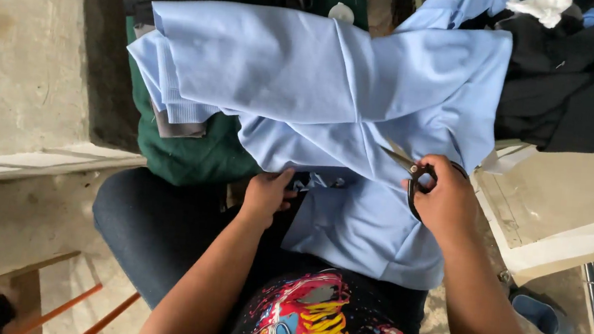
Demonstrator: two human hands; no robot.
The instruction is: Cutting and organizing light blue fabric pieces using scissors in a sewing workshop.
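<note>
- The light blue shirt (334, 83) lies spread over the person's lap and over a pile of clothes in front of them, its lower part hanging down toward the dark jeans (160, 226)
- The right hand (446, 199) is closed around the black handles of a pair of scissors (412, 172), with the blades pointing up and left into the blue cloth near a fold
- The left hand (265, 194) pinches the lower edge of the shirt between thumb and fingers, pulling that edge taut just beside a small dark patch at the hem
- I judge the cutting or trimming to be in its early part: the blades touch the cloth, but no long cut line or loose offcut shows anywhere on the shirt
- Whether the blades have bitten into the cloth or only rest on it is hard to tell, since the tips are partly lost in the folds
- Most of the shirt looks whole, so nearly all of the work seems left
- A green garment (196, 154) lies under the shirt on the left, black clothes (566, 84) are heaped on the right, and a pale board (568, 215) sits beside the right arm
</note>
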